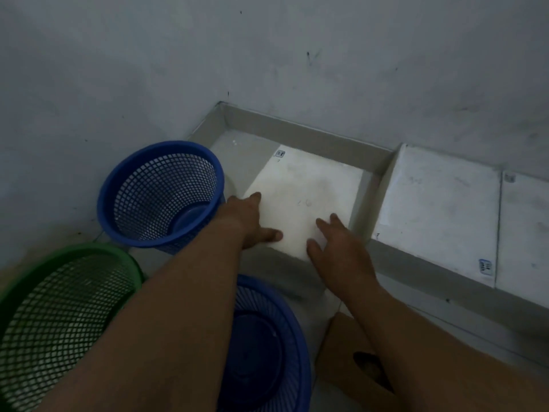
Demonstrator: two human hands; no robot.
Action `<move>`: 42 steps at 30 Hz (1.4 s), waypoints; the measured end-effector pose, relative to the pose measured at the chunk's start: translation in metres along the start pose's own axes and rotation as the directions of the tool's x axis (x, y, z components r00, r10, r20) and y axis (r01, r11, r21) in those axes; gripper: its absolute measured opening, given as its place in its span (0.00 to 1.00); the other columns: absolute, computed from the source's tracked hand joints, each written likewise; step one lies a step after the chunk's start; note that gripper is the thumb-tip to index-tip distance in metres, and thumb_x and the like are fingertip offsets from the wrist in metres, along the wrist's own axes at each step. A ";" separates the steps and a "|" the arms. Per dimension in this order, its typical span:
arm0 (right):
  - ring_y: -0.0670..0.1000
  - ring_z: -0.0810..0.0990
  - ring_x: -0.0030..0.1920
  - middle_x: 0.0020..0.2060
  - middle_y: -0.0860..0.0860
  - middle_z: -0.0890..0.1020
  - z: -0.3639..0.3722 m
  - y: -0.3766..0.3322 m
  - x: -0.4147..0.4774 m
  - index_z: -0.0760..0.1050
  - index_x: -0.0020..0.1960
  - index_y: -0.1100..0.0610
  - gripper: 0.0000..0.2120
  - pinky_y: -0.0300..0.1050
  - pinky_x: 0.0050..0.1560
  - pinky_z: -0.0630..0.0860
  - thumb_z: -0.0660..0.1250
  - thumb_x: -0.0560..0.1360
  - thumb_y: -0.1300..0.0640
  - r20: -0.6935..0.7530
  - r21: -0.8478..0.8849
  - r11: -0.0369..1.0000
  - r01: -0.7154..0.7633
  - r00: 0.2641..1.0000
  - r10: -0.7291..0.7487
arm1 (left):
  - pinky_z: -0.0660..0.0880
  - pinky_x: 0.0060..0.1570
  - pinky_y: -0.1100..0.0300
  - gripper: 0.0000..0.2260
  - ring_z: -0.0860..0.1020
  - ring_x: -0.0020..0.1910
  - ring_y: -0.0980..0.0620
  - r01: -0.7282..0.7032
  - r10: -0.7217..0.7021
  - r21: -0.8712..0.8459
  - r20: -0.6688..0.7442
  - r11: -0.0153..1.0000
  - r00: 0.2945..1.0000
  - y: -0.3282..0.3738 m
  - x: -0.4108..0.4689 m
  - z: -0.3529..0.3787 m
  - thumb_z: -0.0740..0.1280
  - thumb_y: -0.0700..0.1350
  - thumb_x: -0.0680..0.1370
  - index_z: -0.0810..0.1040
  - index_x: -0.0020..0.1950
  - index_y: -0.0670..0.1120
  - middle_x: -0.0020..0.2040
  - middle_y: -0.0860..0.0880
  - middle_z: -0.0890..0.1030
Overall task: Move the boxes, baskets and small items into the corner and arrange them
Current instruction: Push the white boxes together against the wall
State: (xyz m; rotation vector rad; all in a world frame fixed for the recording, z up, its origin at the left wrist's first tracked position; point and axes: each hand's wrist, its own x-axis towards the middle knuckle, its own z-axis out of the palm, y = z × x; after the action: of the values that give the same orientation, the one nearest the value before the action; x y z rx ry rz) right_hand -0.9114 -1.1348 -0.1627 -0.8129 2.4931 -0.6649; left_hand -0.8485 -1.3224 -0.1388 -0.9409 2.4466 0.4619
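A white box (306,188) lies on the floor near the room's corner. My left hand (249,218) grips its near left edge, thumb on top. My right hand (338,245) rests flat on its near right corner with fingers spread. A blue mesh basket (160,191) stands upright left of the box, close to the left wall. A green mesh basket (59,316) sits at the lower left. Another blue basket (267,346) lies below my left forearm. Two more white boxes (439,212) (525,239) lie side by side along the right wall.
A brown cardboard box (347,352) with a hand hole sits under my right forearm at the bottom. Grey walls (267,55) meet in the corner just beyond the white box. A strip of bare floor (234,150) shows between the box and the corner.
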 end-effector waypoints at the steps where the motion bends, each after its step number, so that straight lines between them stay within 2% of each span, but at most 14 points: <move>1: 0.55 0.62 0.75 0.78 0.53 0.57 -0.009 -0.005 0.004 0.61 0.77 0.53 0.25 0.51 0.73 0.62 0.59 0.81 0.49 -0.051 0.020 1.000 -0.003 0.999 0.004 | 0.63 0.70 0.48 0.47 0.62 0.73 0.40 -0.022 0.023 0.019 -0.043 1.000 0.999 0.003 -0.003 -0.013 0.68 0.69 0.70 0.51 0.80 0.49 0.76 0.40 0.60; 4: 0.56 0.64 0.74 0.77 0.52 0.61 -0.035 -0.023 0.015 0.66 0.75 0.54 0.23 0.50 0.72 0.62 0.59 0.81 0.50 -0.159 0.068 0.998 0.011 0.987 0.000 | 0.63 0.70 0.48 0.43 0.62 0.73 0.42 -0.066 0.073 0.056 -0.137 0.996 0.988 0.013 -0.014 -0.056 0.67 0.69 0.71 0.58 0.77 0.46 0.76 0.42 0.63; 6: 0.58 0.69 0.70 0.73 0.54 0.68 -0.054 -0.035 0.021 0.72 0.70 0.56 0.20 0.49 0.68 0.66 0.59 0.80 0.52 -0.242 0.072 0.996 0.051 0.970 -0.032 | 0.64 0.69 0.50 0.42 0.64 0.72 0.42 -0.079 0.093 0.087 -0.179 0.993 0.979 0.020 -0.024 -0.084 0.67 0.68 0.71 0.60 0.76 0.45 0.75 0.42 0.64; 9: 0.60 0.76 0.57 0.57 0.54 0.78 -0.086 -0.050 0.024 0.79 0.56 0.58 0.14 0.47 0.54 0.71 0.59 0.79 0.54 -0.394 0.022 0.994 0.108 0.915 -0.091 | 0.66 0.65 0.52 0.40 0.67 0.69 0.42 -0.094 0.114 0.089 -0.251 0.992 0.961 0.034 -0.042 -0.115 0.66 0.68 0.72 0.62 0.75 0.45 0.74 0.42 0.66; 13: 0.59 0.79 0.49 0.49 0.57 0.82 -0.132 -0.047 0.020 0.81 0.49 0.59 0.17 0.45 0.43 0.68 0.56 0.77 0.51 -0.509 0.022 1.000 -0.003 0.861 0.014 | 0.65 0.67 0.51 0.40 0.66 0.70 0.42 -0.170 0.174 0.040 -0.341 0.985 0.924 0.066 -0.060 -0.124 0.65 0.68 0.72 0.63 0.75 0.44 0.75 0.42 0.65; 17: 0.57 0.75 0.40 0.46 0.57 0.82 -0.171 -0.011 -0.006 0.81 0.47 0.57 0.19 0.43 0.40 0.66 0.54 0.77 0.49 -0.581 -0.004 0.987 -0.164 0.804 0.131 | 0.67 0.68 0.49 0.43 0.66 0.70 0.40 -0.255 0.232 -0.022 -0.347 0.967 0.909 0.114 -0.061 -0.097 0.64 0.72 0.69 0.63 0.75 0.47 0.73 0.39 0.66; 21: 0.60 0.79 0.48 0.49 0.58 0.82 -0.187 0.046 -0.038 0.81 0.49 0.58 0.17 0.43 0.41 0.66 0.55 0.77 0.51 -0.593 -0.029 0.957 -0.290 0.775 0.217 | 0.69 0.65 0.48 0.42 0.68 0.67 0.37 -0.348 0.314 -0.055 -0.313 0.936 0.896 0.165 -0.062 -0.049 0.65 0.72 0.69 0.64 0.75 0.49 0.70 0.37 0.69; 23: 0.59 0.78 0.45 0.49 0.57 0.82 -0.180 0.076 -0.053 0.80 0.47 0.58 0.17 0.43 0.41 0.66 0.56 0.78 0.50 -0.561 -0.038 0.940 -0.339 0.786 0.261 | 0.71 0.63 0.47 0.40 0.69 0.65 0.37 -0.361 0.343 -0.033 -0.242 0.932 0.908 0.182 -0.066 -0.021 0.65 0.71 0.69 0.63 0.74 0.50 0.68 0.37 0.68; 26: 0.56 0.77 0.45 0.48 0.55 0.81 -0.165 0.103 -0.069 0.79 0.46 0.59 0.17 0.43 0.42 0.67 0.56 0.79 0.49 -0.495 -0.093 0.926 -0.365 0.824 0.275 | 0.70 0.62 0.46 0.44 0.66 0.66 0.39 -0.381 0.383 0.036 -0.123 0.924 0.916 0.195 -0.072 0.011 0.69 0.68 0.69 0.55 0.77 0.50 0.68 0.38 0.64; 29: 0.56 0.77 0.48 0.49 0.52 0.80 -0.163 0.113 -0.070 0.79 0.46 0.57 0.18 0.43 0.42 0.66 0.56 0.78 0.47 -0.506 -0.094 0.928 -0.360 0.820 0.267 | 0.70 0.63 0.47 0.49 0.64 0.68 0.39 -0.378 0.383 0.070 -0.081 0.923 0.920 0.200 -0.077 0.026 0.74 0.63 0.68 0.48 0.78 0.50 0.70 0.38 0.60; 31: 0.56 0.77 0.49 0.50 0.52 0.80 -0.168 0.115 -0.071 0.80 0.48 0.57 0.17 0.43 0.43 0.66 0.57 0.78 0.47 -0.521 -0.086 0.925 -0.369 0.808 0.274 | 0.70 0.62 0.48 0.47 0.64 0.67 0.39 -0.377 0.385 0.093 -0.096 0.922 0.918 0.204 -0.078 0.030 0.74 0.59 0.71 0.47 0.78 0.49 0.69 0.37 0.59; 33: 0.56 0.78 0.50 0.53 0.53 0.81 -0.174 0.116 -0.074 0.81 0.53 0.57 0.17 0.43 0.44 0.69 0.58 0.79 0.48 -0.525 -0.061 0.924 -0.377 0.799 0.292 | 0.71 0.60 0.48 0.43 0.65 0.65 0.39 -0.399 0.412 0.109 -0.160 0.911 0.897 0.209 -0.077 0.030 0.73 0.55 0.73 0.50 0.77 0.48 0.67 0.36 0.61; 37: 0.58 0.79 0.55 0.59 0.56 0.81 -0.190 0.117 -0.078 0.79 0.62 0.57 0.19 0.45 0.51 0.74 0.61 0.79 0.48 -0.571 0.088 0.926 -0.366 0.744 0.348 | 0.71 0.59 0.48 0.39 0.67 0.63 0.39 -0.451 0.479 0.163 -0.245 0.878 0.843 0.220 -0.073 0.020 0.72 0.54 0.74 0.54 0.77 0.48 0.66 0.37 0.63; 42: 0.58 0.79 0.58 0.60 0.55 0.81 -0.217 0.132 -0.069 0.78 0.65 0.55 0.20 0.42 0.48 0.70 0.60 0.78 0.47 -0.654 0.124 0.917 -0.379 0.664 0.363 | 0.70 0.60 0.48 0.39 0.65 0.65 0.39 -0.493 0.525 0.183 -0.261 0.851 0.810 0.243 -0.075 0.009 0.73 0.53 0.74 0.53 0.78 0.49 0.67 0.37 0.62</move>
State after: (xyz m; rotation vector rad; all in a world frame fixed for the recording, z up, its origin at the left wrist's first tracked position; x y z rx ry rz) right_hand -1.0316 -0.9309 -0.0471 -0.0055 3.1747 -0.8891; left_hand -0.9652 -1.1067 -0.0721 -0.3019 2.9769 0.3746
